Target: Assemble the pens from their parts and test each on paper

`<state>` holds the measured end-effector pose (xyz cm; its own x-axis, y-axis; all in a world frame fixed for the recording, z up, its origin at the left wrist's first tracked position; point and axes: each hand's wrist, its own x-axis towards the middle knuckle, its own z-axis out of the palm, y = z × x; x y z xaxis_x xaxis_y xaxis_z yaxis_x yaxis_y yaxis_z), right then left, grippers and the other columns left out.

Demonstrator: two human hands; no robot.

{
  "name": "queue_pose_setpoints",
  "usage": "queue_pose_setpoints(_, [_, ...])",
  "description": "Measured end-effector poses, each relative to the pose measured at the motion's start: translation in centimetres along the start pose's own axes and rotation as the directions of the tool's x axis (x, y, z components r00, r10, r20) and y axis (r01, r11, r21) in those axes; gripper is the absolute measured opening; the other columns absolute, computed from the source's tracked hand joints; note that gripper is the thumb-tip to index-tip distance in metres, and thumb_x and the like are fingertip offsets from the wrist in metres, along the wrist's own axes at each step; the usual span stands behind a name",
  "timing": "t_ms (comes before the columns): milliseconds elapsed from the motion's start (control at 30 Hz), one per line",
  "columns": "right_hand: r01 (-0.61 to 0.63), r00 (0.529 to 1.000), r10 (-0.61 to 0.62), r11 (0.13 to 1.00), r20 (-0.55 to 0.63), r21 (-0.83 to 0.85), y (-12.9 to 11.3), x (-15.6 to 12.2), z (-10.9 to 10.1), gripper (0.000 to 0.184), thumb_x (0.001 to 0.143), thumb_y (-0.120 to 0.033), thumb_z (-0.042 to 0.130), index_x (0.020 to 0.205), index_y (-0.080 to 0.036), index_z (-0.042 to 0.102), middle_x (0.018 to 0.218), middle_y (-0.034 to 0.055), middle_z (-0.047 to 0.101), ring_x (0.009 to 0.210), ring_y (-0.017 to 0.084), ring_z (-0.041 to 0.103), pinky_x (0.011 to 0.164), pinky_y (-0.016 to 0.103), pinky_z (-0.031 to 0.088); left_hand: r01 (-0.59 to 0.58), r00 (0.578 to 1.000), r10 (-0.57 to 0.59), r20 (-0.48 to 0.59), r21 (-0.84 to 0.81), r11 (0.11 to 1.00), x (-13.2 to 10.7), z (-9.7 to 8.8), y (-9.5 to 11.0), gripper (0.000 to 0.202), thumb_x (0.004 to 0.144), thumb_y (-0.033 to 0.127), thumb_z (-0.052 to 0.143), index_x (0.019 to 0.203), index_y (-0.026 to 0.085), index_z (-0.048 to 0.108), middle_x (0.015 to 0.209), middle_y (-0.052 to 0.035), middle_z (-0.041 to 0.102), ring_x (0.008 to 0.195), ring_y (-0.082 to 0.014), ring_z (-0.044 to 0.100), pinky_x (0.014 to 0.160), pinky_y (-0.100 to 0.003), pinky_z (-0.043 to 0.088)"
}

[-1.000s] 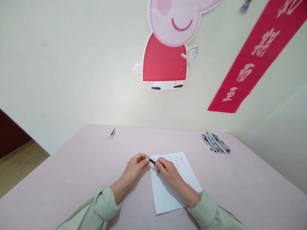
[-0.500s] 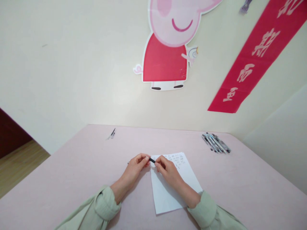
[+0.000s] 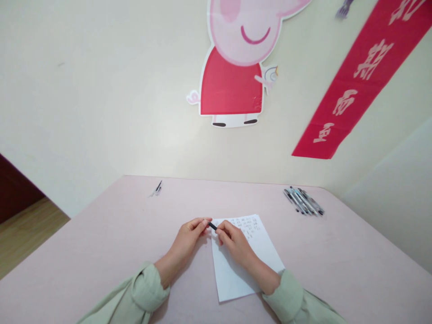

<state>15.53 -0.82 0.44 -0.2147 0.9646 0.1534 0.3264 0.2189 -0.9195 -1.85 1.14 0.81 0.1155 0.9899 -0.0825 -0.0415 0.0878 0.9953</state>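
Note:
Between my two hands is a short dark pen (image 3: 212,226), tilted down to the right. My left hand (image 3: 191,235) pinches its upper left end between thumb and fingers. The lower right end is gripped by the fingertips of my right hand (image 3: 235,243). Most of both ends is hidden by fingers, so I cannot tell whether it is a whole pen or a part. Under my right hand and forearm lies a white sheet of paper (image 3: 232,283), with rows of handwritten marks near its top.
A row of several pens (image 3: 303,201) lies at the table's back right. A few small pen parts (image 3: 157,189) rest at the back left. The pink table (image 3: 101,252) meets a wall bearing a cartoon pig cutout (image 3: 232,85) and a red banner (image 3: 347,99).
Both hands have shifted very slightly left, still holding the dark pen between them. The paper and the other pens stay where they were.

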Motion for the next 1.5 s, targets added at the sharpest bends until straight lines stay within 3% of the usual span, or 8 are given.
queue_pose_setpoints(133, [-0.051,0.988,0.070,0.989,-0.136,0.136,1.2,0.7,-0.4,0.020,0.088,-0.038,0.049,0.077,-0.021,0.048,0.063,-0.0035,0.055,0.052,0.012,0.048,0.052,0.024,0.037,-0.247,0.926,0.338,-0.167,0.409,0.879,0.2,-1.8,1.4,0.028,0.083,0.037,0.053,0.099,0.019,0.068,0.097,-0.0067,0.065,0.083,-0.0202,0.059,0.078,-0.032,0.045])
queue_pose_setpoints(200, [-0.080,0.978,0.118,0.973,-0.171,0.215,1.8,1.1,-0.7,0.020,0.086,-0.040,0.050,0.079,-0.021,0.047,0.067,-0.0035,0.055,0.047,0.009,0.044,0.047,0.023,0.034,-0.234,0.883,0.434,-0.181,0.632,0.739,0.3,-2.7,1.6,0.024,0.083,0.031,0.049,0.099,0.018,0.063,0.096,-0.0076,0.062,0.086,-0.0222,0.059,0.080,-0.035,0.045])
queue_pose_setpoints(433, [-0.090,0.958,0.175,0.936,-0.226,0.340,1.9,1.4,-1.0,0.015,0.081,-0.034,0.054,0.084,-0.020,0.050,0.074,-0.0027,0.057,0.051,0.008,0.051,0.048,0.021,0.040,-0.069,0.956,0.293,-0.003,0.969,0.237,-0.1,-3.7,0.5,0.012,0.083,0.022,0.046,0.088,0.018,0.056,0.088,-0.0089,0.059,0.086,-0.0266,0.057,0.076,-0.038,0.041])
queue_pose_setpoints(600, [-0.092,0.955,0.201,0.900,-0.219,0.427,1.9,1.5,-1.1,0.020,0.081,-0.038,0.055,0.088,-0.020,0.050,0.072,-0.0033,0.059,0.047,0.007,0.053,0.045,0.020,0.041,-0.195,0.939,0.341,0.045,0.886,0.420,0.4,-3.8,-0.1,0.010,0.087,0.023,0.042,0.085,0.021,0.052,0.086,-0.0056,0.056,0.082,-0.0225,0.057,0.075,-0.035,0.044])
queue_pose_setpoints(800, [-0.102,0.949,0.238,0.854,-0.207,0.511,2.0,1.5,-1.2,0.048,0.080,-0.038,0.058,0.124,-0.026,0.044,0.089,-0.0002,0.065,0.046,0.009,0.060,0.042,0.021,0.045,-0.298,0.942,0.325,0.087,0.666,0.684,-0.9,-0.9,0.2,0.014,0.091,0.028,0.037,0.094,0.022,0.049,0.085,-0.0026,0.059,0.076,-0.0192,0.059,0.071,-0.033,0.047])
queue_pose_setpoints(1000, [-0.064,0.941,0.240,0.820,-0.240,0.569,1.8,1.6,-2.3,0.036,0.086,-0.040,0.049,0.116,-0.023,0.055,0.110,0.0079,0.066,0.056,0.011,0.066,0.049,0.024,0.051,-0.363,0.931,0.223,0.287,0.690,0.627,-2.3,1.0,-0.4,0.031,0.090,0.019,0.032,0.102,0.023,0.059,0.097,-0.0055,0.059,0.087,-0.0200,0.061,0.081,-0.034,0.047])
queue_pose_setpoints(1300, [0.044,0.890,0.171,0.891,-0.423,0.452,2.8,2.2,-3.6,0.032,0.086,-0.049,0.055,0.093,-0.020,0.064,0.062,-0.0016,0.059,0.053,0.011,0.054,0.051,0.022,0.045,-0.346,0.935,0.192,0.298,0.652,0.675,-1.3,0.7,-0.7,0.041,0.082,0.011,0.034,0.100,0.021,0.069,0.110,-0.0062,0.066,0.103,-0.0198,0.062,0.094,-0.033,0.046])
queue_pose_setpoints(1500, [0.005,0.895,0.170,0.920,-0.413,0.391,2.5,2.3,-5.0,0.036,0.081,-0.051,0.060,0.097,-0.020,0.065,0.078,0.0032,0.067,0.062,0.013,0.058,0.060,0.027,0.049,-0.271,0.958,0.251,0.138,0.725,0.634,-0.6,-0.4,-1.0,0.038,0.084,0.014,0.033,0.099,0.018,0.067,0.109,-0.0074,0.067,0.100,-0.0208,0.065,0.093,-0.035,0.048])
